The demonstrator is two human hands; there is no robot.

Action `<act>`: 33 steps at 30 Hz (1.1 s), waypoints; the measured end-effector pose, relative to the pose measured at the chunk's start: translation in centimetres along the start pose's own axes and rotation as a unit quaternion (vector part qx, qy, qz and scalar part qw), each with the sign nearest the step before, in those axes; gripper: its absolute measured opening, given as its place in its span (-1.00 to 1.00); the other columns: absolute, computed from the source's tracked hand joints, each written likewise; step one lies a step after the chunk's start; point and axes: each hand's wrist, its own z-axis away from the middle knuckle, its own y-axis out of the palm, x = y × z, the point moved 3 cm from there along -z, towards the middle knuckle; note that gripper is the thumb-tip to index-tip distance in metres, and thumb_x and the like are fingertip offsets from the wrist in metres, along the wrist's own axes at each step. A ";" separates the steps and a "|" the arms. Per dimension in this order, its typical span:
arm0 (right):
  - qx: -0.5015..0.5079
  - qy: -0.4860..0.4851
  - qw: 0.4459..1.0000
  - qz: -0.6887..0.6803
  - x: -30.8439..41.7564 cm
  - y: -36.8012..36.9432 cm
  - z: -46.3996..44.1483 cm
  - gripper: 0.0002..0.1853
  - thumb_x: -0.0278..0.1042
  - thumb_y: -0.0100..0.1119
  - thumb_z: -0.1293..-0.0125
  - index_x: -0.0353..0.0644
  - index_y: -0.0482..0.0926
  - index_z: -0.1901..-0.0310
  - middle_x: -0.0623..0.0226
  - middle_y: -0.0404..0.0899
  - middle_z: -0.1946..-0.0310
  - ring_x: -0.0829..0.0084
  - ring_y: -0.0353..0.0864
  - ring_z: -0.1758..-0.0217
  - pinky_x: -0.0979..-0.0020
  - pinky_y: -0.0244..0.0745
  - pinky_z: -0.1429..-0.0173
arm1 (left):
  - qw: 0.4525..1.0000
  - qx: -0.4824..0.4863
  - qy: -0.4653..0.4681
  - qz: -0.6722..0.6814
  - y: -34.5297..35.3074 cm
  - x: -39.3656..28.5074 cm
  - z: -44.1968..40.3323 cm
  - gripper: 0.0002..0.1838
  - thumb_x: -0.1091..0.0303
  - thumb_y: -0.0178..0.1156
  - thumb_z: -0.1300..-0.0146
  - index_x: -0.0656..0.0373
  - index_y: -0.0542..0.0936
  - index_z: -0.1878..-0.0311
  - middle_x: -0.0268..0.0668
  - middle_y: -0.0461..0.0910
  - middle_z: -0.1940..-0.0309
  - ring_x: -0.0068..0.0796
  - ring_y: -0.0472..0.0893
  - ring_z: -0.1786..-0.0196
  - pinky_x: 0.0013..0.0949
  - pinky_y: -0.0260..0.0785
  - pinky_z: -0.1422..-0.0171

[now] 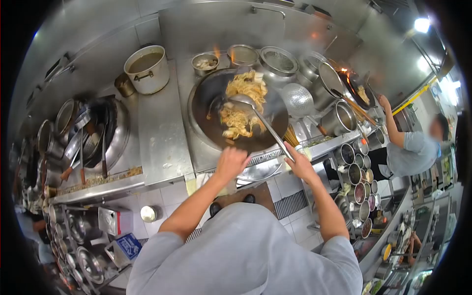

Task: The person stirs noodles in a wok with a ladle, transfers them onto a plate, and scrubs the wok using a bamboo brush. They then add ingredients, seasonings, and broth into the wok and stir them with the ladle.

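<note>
My left hand [232, 163] is closed at the near rim of a large dark wok [204, 105], and its fingertips are partly hidden. In my right hand [300, 163] is the long metal handle of a ladle [270, 129]. The ladle's bowl reaches into the middle of the wok, touching a pile of browned noodles [238, 122]. More noodles and pale pieces lie toward the far side. A perforated skimmer [297, 100] rests just right of the wok.
A big pot of liquid [147, 69] stands back left. Behind the wok are a bowl of pale pieces [205, 63] and several lidded pots [279, 60]. Left is another wok station [115, 130] with utensils. At right, a co-worker [413, 152] handles a flaming wok [358, 91] near seasoning containers [360, 192].
</note>
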 end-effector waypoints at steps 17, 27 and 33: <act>-0.004 0.017 0.999 -0.028 -0.1 -0.8 -2.1 -0.29 -0.30 0.22 -0.34 0.19 0.22 -0.51 -0.09 0.61 -0.08 -0.19 0.58 -0.09 0.02 0.49 -0.12 | 0.998 0.039 0.009 -0.052 -0.1 0.5 0.7 -0.71 0.12 0.32 -0.21 0.09 0.59 0.50 -0.22 0.60 0.55 -0.21 0.59 0.38 -0.15 0.36 0.15; -0.092 -0.005 0.995 0.034 -0.1 1.6 -6.7 -0.26 -0.37 0.21 -0.32 0.09 0.18 -0.51 -0.20 0.59 -0.04 -0.22 0.55 -0.09 -0.03 0.44 -0.15 | 0.998 0.008 -0.052 0.043 -0.1 3.6 -2.8 -0.53 0.28 0.39 -0.13 0.16 0.58 -0.12 -0.10 0.46 -0.16 -0.06 0.42 -0.24 -0.06 0.29 -0.31; 0.087 0.012 0.993 0.085 -1.8 -3.3 -3.3 -0.29 -0.27 0.21 -0.34 0.18 0.21 -0.50 -0.11 0.65 0.04 -0.16 0.62 -0.01 -0.07 0.50 -0.10 | 0.990 -0.038 -0.132 0.029 -2.4 4.0 2.7 -0.55 0.32 0.35 -0.18 0.14 0.58 -0.16 -0.02 0.42 -0.26 0.07 0.34 -0.38 -0.04 0.22 -0.45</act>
